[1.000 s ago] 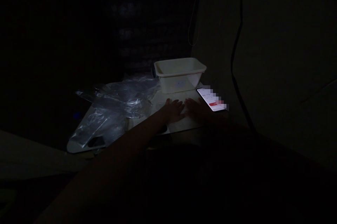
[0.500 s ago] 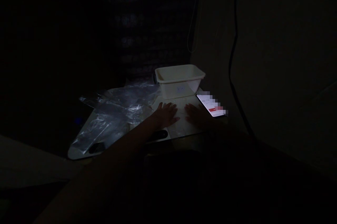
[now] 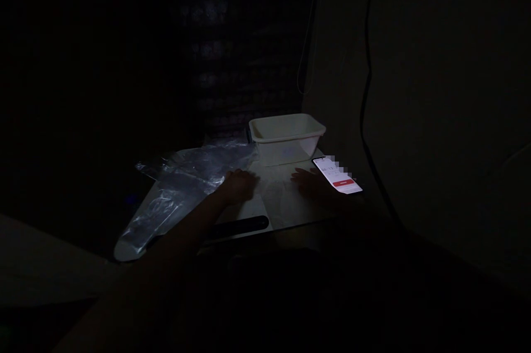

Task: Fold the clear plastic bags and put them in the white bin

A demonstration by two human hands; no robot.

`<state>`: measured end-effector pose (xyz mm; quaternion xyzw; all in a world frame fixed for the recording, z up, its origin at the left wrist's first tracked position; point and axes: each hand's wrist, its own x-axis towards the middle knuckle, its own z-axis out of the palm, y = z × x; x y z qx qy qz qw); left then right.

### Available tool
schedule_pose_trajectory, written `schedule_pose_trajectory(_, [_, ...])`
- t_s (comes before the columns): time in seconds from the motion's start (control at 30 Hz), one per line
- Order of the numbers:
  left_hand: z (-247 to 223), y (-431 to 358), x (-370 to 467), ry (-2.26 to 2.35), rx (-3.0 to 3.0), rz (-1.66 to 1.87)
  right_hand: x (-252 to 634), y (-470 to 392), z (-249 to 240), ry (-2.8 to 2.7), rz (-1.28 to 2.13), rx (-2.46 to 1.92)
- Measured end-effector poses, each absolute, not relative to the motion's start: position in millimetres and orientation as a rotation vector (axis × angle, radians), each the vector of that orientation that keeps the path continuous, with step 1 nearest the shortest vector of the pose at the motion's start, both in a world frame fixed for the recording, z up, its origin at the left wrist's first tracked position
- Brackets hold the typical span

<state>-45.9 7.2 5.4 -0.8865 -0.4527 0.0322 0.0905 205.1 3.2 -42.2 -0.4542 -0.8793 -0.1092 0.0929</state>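
In the dim head view, my left hand is just right of the crumpled clear plastic bags on the white tabletop. Its fingers look curled, but blur and darkness hide whether they grip anything. My right hand is low over a flat, pale sheet-like area, its fingers stretched out and apart. Nothing shows in it. Close to its right lies a phone with a lit screen and a red button. A cream plastic tub stands behind both hands.
A dark slot-shaped strip runs along the table's front edge. Beyond the table is a dark slatted or patterned surface. A black cable hangs down the wall at right, and a thin looped cord hangs behind the tub.
My left hand has moved left toward the plastic bags, and its fingers have gone from spread to curled. My right hand remains near the phone. The whole view has shifted slightly.
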Motion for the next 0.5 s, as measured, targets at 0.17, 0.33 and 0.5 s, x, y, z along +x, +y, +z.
schedule_pose_trajectory(0.17, [1.5, 8.8, -36.5, -1.139, -2.641, 0.114, 196.4, -5.0, -36.1, -2.697, -0.289, -1.32])
schedule_pose_trajectory(0.33, [3.4, 18.0, -29.6, -1.251, -2.591, -0.007, 194.6, -12.1, -26.4, -2.662, -0.214, -1.366])
schedule_pose_trajectory(0.5, [-6.5, 42.5, -24.1, -1.881, -2.564, -0.432, 194.0, -17.5, -15.3, -2.651, -0.114, -1.413])
